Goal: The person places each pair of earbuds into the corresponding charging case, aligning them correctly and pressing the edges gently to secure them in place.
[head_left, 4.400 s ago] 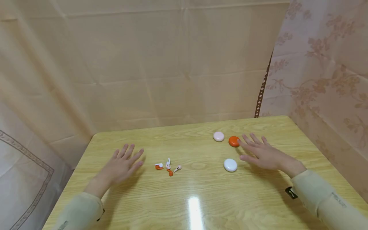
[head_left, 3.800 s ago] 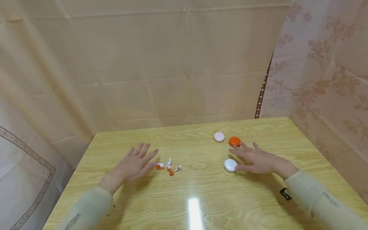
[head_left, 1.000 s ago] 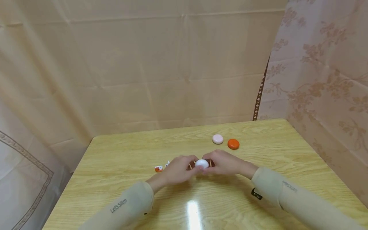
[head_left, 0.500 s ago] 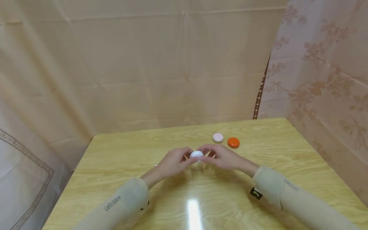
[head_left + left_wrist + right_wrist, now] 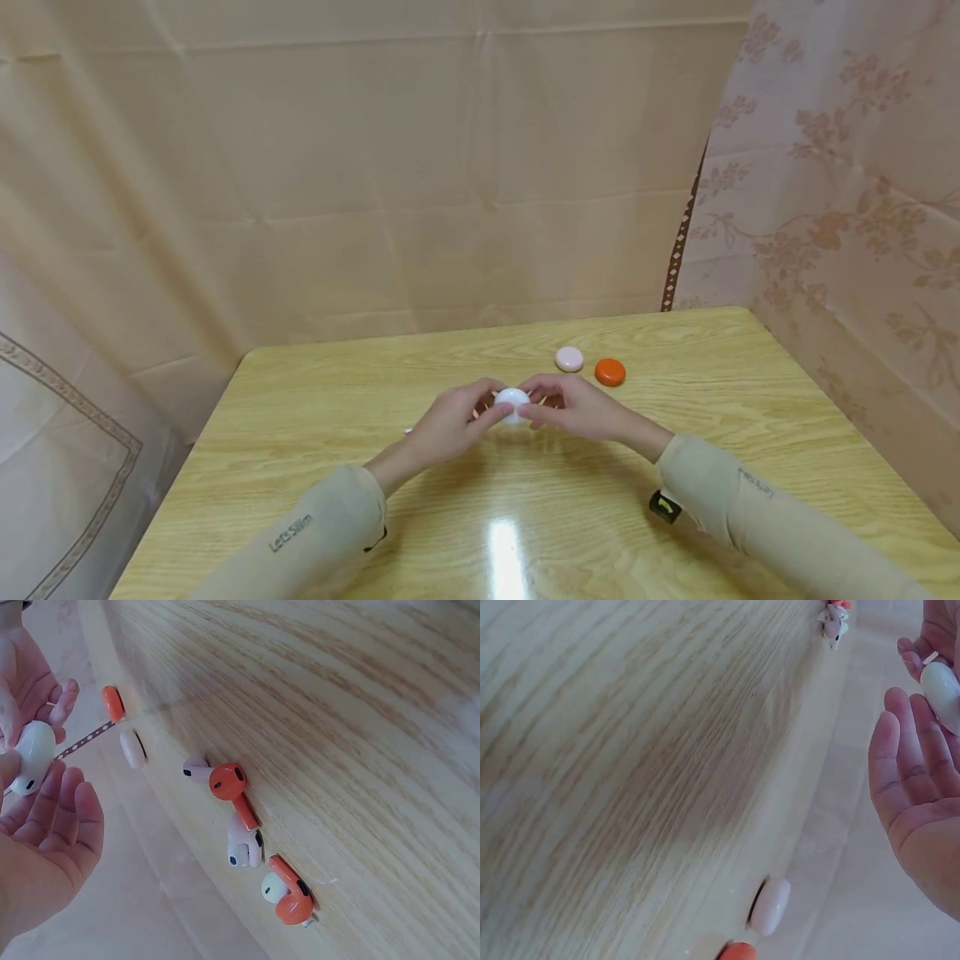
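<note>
The left sleeve and right sleeve are long, smooth and pale beige, ending short of the bare left hand and right hand. Thin dark lettering runs lengthwise on the left one, reading roughly "Let's Slim"; the right bears a similar grey line of print, too faint to read. The left cuff and right cuff look slightly greenish. A small black piece with a yellow-green mark shows beneath the right cuff, and a thin black edge peeks out under the left.
</note>
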`<state>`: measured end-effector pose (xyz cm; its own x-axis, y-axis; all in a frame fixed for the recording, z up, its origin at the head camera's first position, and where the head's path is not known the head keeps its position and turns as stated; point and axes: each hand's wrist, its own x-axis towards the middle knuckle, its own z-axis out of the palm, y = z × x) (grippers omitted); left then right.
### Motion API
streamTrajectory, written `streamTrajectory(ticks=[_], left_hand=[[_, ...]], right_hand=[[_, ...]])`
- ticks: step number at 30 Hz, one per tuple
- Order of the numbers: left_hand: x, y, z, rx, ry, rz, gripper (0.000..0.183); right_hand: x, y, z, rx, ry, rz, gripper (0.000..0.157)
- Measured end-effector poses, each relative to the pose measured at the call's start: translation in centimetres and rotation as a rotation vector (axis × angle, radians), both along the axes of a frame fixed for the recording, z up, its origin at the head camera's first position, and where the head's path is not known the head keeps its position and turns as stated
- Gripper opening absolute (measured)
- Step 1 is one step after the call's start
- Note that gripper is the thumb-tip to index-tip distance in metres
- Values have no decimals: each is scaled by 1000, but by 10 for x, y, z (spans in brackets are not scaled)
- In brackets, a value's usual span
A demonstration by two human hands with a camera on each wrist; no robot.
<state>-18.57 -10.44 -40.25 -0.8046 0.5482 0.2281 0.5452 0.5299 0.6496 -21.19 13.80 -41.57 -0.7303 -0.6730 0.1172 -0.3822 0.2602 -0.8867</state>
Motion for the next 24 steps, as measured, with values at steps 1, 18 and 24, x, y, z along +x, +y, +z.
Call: streamTrajectory(ticks=[1, 18, 24], left_hand=[[0, 0, 0, 5, 15, 1, 25], [4, 1, 5, 49, 24, 10, 26], [4, 0, 6, 76, -12, 1, 26]], right_hand=[[0, 0, 0, 1, -2, 4, 28], [0, -1, 1, 3, 25, 0, 26], [2, -2, 7, 11, 34, -7, 24]])
